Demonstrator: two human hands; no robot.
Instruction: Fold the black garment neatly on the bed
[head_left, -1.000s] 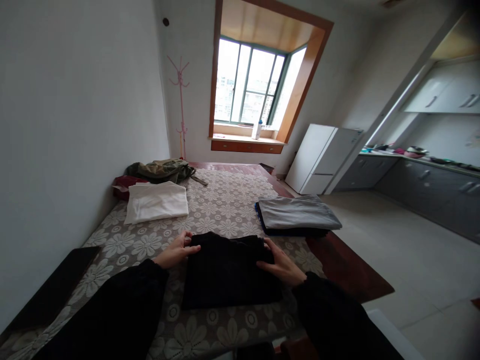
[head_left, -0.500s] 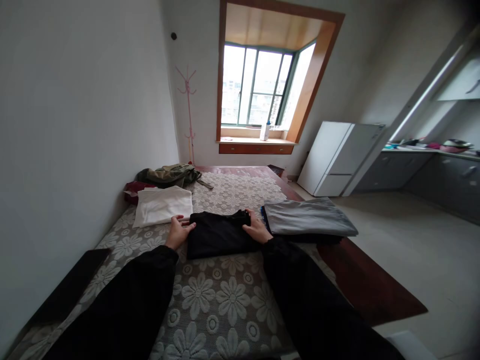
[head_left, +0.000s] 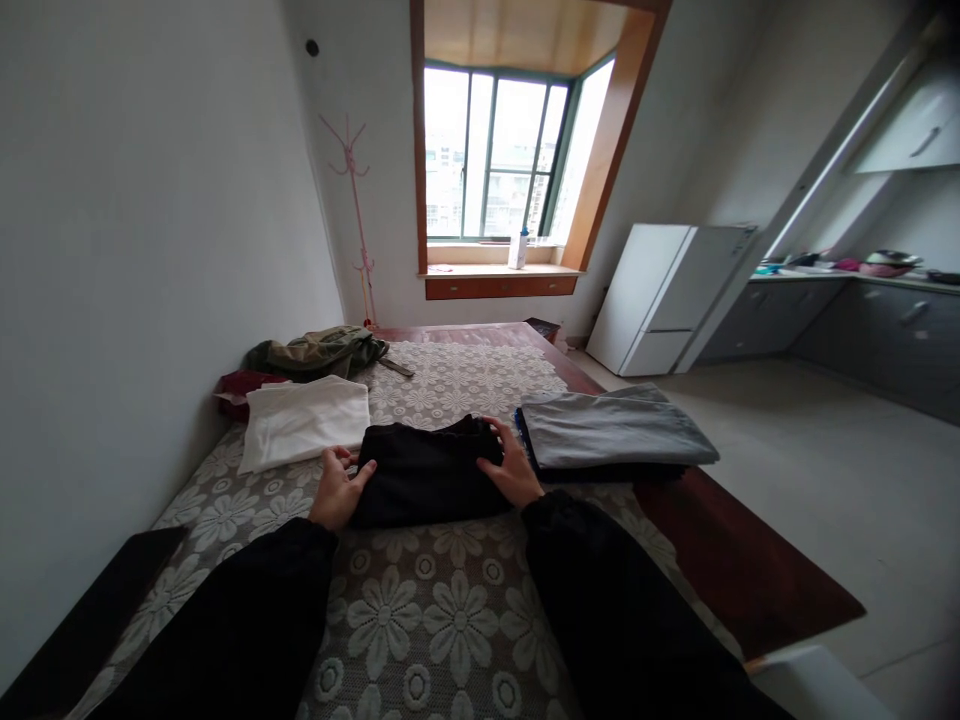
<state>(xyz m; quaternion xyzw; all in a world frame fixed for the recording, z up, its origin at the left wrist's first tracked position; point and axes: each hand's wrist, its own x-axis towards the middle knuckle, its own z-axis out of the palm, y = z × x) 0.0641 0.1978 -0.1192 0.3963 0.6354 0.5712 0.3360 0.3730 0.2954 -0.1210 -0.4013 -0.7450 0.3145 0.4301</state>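
- Here, left hand (head_left: 335,489) flat against the left edge of a folded black garment (head_left: 427,472), fingers together, thumb touching the cloth, nothing pinched.
- Right hand (head_left: 512,467) resting on the garment's right far corner, fingers slightly spread and pressing down on the fabric.
- Black garment lying flat in the middle of a lace cloth with a flower pattern (head_left: 442,610), between both hands, folded into a rough rectangle.
- Just left of it, nearly touching, a folded white garment (head_left: 304,422).
- Just right of it, a folded grey garment (head_left: 611,430) stacked on something dark, beside the right hand.
- Farther back on the left, a crumpled olive-green garment (head_left: 319,350) and a dark red piece (head_left: 240,385) by the wall.
- Beyond, a pink coat stand (head_left: 352,190) in the corner, a window (head_left: 499,150) with a bottle (head_left: 517,248) on its sill.
- Far right, a white fridge (head_left: 667,295) and grey kitchen cabinets (head_left: 862,325).
- Black sleeves (head_left: 247,610) covering both forearms in the near part of the scene.
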